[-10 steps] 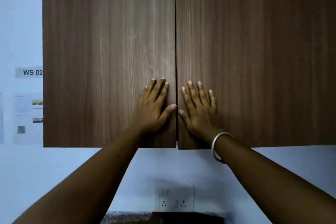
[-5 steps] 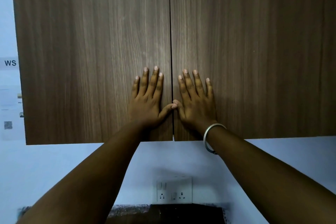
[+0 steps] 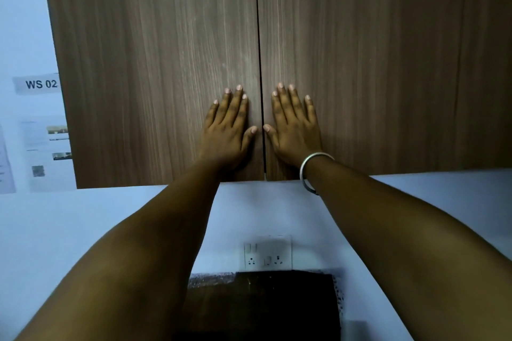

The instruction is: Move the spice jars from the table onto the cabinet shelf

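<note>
The two brown wood-grain cabinet doors are shut — shelf and contents hidden — and run off the frame at 12 and 3 o'clock. At 9 o'clock, the white printed sheets are too blurred to read. At 6 o'clock the dark speckled tabletop is half-covered by both forearms — too dim to make out.

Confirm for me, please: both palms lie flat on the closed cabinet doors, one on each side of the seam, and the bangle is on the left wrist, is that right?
Not quite: the bangle is on the right wrist, as the head view shows. The rest holds: the left hand and right hand lie flat on the closed cabinet doors, one on each side of the seam.
</note>
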Motion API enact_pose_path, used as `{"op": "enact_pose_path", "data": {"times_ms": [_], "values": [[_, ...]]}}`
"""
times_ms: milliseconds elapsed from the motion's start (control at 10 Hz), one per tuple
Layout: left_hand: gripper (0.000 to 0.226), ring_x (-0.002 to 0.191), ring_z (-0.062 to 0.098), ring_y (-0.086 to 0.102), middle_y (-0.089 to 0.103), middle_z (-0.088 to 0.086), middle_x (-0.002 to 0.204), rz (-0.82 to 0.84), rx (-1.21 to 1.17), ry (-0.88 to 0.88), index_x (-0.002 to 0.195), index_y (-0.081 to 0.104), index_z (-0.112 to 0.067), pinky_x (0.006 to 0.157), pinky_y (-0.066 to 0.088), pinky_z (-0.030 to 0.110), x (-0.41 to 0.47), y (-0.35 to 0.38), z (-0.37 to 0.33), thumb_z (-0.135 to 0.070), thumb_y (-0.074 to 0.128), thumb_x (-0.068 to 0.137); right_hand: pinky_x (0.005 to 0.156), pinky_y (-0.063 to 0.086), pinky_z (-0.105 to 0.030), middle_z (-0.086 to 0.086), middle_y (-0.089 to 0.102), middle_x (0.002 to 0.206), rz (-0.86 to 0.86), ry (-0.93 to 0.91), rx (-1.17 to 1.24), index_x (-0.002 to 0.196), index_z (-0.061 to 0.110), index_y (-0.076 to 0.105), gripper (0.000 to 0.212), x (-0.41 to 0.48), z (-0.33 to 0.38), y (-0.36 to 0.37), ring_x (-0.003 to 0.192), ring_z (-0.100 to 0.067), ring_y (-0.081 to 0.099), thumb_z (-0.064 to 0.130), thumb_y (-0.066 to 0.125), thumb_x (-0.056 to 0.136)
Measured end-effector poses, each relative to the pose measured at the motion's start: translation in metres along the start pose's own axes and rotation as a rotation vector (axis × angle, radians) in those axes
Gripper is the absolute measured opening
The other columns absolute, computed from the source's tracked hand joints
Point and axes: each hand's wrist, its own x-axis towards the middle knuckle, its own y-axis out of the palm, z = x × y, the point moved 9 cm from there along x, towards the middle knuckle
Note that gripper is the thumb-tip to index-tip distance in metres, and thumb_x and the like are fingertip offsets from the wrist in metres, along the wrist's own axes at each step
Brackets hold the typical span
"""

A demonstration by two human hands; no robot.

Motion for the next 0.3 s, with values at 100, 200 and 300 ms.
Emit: {"op": "enact_pose_path", "data": {"times_ms": [100,200,300], "values": [[0.069,0.159,0.03,0.003,0.007,0.013,0.172,0.003,-0.004,-0.02,0.163,0.011,-0.009,0.128,0.008,0.048,-0.016,-0.001,-0.005,-0.047,0.024,0.106,0.126,0.004,-0.05,-0.009,0.009,0.17,0.001,0.007,0.0,0.161,0.01,0.014,0.074,-0.007,0.004,-0.005,0.158,-0.026,0.007,0.052,0.028,0.102],[0.069,0.159,0.03,0.002,0.008,0.014,0.171,0.026,-0.021,-0.006,0.162,0.013,-0.007,0.128,0.007,0.049,-0.023,0.0,-0.012,-0.045,0.025,0.106,0.126,0.006,-0.051,-0.01,0.01,0.17,-0.01,0.0,0.011,0.161,0.01,0.015,0.074,-0.015,0.01,-0.007,0.158,-0.026,0.007,0.052,0.03,0.102],[0.069,0.159,0.03,0.002,0.007,0.015,0.171,0.012,-0.048,-0.011,0.162,0.012,-0.007,0.128,0.007,0.049,-0.02,-0.007,-0.018,-0.045,0.025,0.107,0.126,0.006,-0.05,-0.009,0.01,0.17,-0.016,0.008,0.008,0.161,0.01,0.016,0.073,-0.021,0.01,-0.01,0.158,-0.025,0.008,0.052,0.027,0.102]]}}
